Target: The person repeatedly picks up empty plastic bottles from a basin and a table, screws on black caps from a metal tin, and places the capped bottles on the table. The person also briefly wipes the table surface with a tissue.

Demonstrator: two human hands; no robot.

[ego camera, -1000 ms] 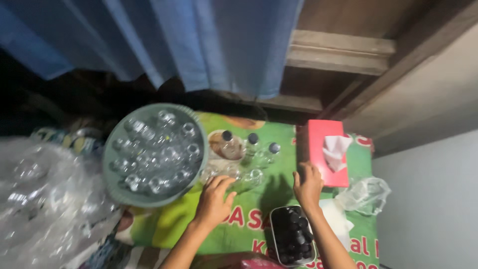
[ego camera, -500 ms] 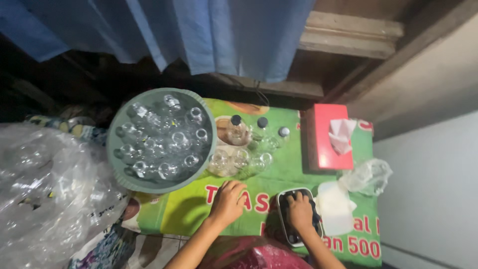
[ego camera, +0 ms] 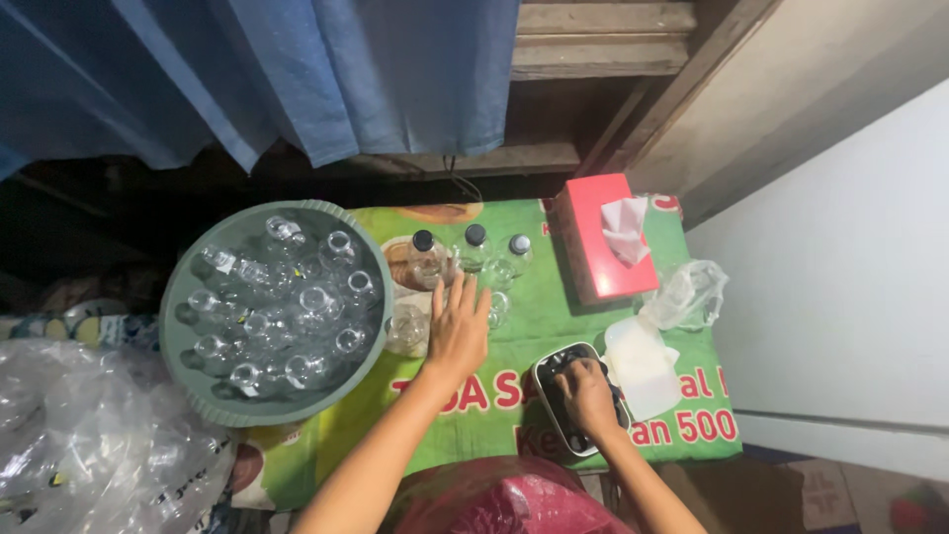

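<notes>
You face a blue curtain [ego camera: 297,69] overhead, wooden beams [ego camera: 603,40] behind it, a pale wall [ego camera: 840,247] at right, dim light.

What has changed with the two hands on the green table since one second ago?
The right hand pulled back from beside the red tissue box into the small container of dark caps. The left hand stays spread flat near the clear bottles; whether it moved is unclear, as the camera shifted. The round green basin of bottles stayed put.
</notes>
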